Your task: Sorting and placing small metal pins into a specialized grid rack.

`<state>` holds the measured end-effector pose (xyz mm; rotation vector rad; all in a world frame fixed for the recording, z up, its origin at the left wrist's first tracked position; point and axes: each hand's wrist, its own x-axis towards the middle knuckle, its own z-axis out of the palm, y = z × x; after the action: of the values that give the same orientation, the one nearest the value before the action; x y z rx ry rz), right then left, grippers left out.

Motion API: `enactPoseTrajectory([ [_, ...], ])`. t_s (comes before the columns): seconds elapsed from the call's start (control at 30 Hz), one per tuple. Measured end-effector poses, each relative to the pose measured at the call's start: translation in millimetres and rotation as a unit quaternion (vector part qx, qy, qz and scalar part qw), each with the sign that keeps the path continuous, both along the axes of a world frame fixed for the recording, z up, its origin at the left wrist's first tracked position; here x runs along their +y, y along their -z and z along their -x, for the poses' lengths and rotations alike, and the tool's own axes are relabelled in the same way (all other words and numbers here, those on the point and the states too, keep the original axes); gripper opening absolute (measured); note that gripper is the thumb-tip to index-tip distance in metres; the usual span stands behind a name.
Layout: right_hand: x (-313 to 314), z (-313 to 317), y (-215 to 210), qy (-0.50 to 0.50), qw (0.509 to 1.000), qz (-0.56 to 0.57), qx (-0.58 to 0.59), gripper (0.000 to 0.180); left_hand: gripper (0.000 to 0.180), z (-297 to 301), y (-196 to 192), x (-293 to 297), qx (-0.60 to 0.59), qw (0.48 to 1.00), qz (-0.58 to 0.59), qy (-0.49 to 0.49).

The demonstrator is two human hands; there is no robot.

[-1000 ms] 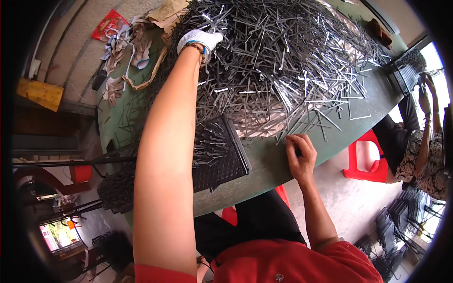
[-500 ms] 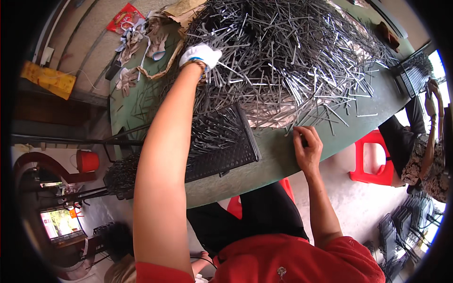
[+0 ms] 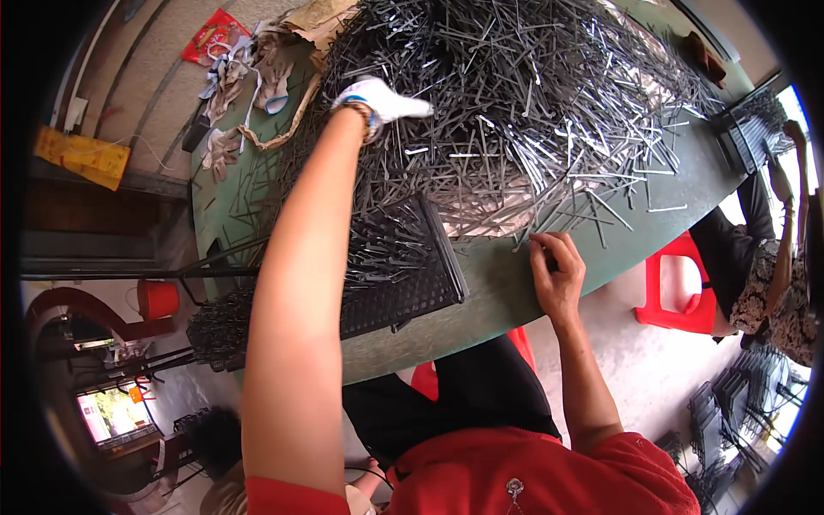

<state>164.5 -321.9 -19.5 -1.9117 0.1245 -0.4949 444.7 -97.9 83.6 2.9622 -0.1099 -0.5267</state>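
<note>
My left hand (image 3: 378, 99), in a white glove, is over the left part of a big heap of thin dark metal rods (image 3: 506, 94). A finger stretches out to the right across the rods; nothing shows in its grip. My right hand (image 3: 560, 273), ungloved, rests at the table's near side by the heap's front edge. Its fingers are curled and closed near the tips of a few loose rods. Whether anything is between them is hidden. Beneath my left forearm stands a black perforated rack (image 3: 403, 296) packed with upright rods.
Used gloves (image 3: 220, 153) and a red packet (image 3: 215, 36) lie at the far left of the green table (image 3: 489, 287). Another person (image 3: 777, 283) works at the right beside a second rack (image 3: 754, 133). A red stool (image 3: 678, 292) and stacked black racks (image 3: 730, 403) are on the right.
My left hand has gone from bunched to a finger stretched rightward over the rods. My right hand stays in about the same place.
</note>
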Motion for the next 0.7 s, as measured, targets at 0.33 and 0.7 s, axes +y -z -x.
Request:
enactPoseTrajectory([
  [0.33,0.0,-1.7,-4.4,0.001,1.0,-0.01,0.008,0.009,0.068,-7.6,-27.2,-11.1,0.045,0.985,-0.15,0.074],
  [0.7,1.9,-0.8,-2.7,-0.013,1.0,-0.004,0.0,0.011,0.061,-5.6,-29.1,72.0,-0.108,0.994,0.027,0.007],
])
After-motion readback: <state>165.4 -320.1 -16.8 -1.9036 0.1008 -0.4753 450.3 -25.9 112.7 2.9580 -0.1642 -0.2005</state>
